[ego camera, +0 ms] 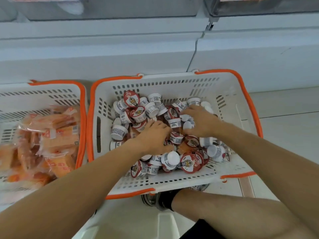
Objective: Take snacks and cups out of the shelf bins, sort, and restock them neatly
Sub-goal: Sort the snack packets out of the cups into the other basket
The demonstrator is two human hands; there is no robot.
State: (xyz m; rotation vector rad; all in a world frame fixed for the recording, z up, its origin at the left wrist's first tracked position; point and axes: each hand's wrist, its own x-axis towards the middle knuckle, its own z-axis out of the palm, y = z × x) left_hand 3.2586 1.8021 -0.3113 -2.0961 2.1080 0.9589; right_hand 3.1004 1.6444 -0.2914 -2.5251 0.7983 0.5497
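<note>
Both hands are down in the heap of small white plastic cups with red printed foil lids (189, 162) that fills the white slotted plastic basket with orange rim and handles (241, 107). Reaching in from the near left, the left hand (153, 137) lies palm down with its fingers curled into the cups at the middle of the pile; whether it has one in its grip cannot be told, since the fingertips are buried. Further back and to the right, the right hand (198, 120) has its fingers spread and bent over several cups, touching them, and its hold is likewise hidden.

A second white basket with orange trim (51, 95) stands just beside the first on the left, holding clear-wrapped orange snack packets (53, 137). Both baskets sit on the pale floor against a white shelf base (120, 52).

My judgement is that the step is gathering cups out of the jumble for sorting. Done well, it means scooping a few at a time, with each hand cupping them from the sides. Lids should be turned the same way before stacking. Pressing on the foil tops is best avoided, as they look thin and could dent or tear.
</note>
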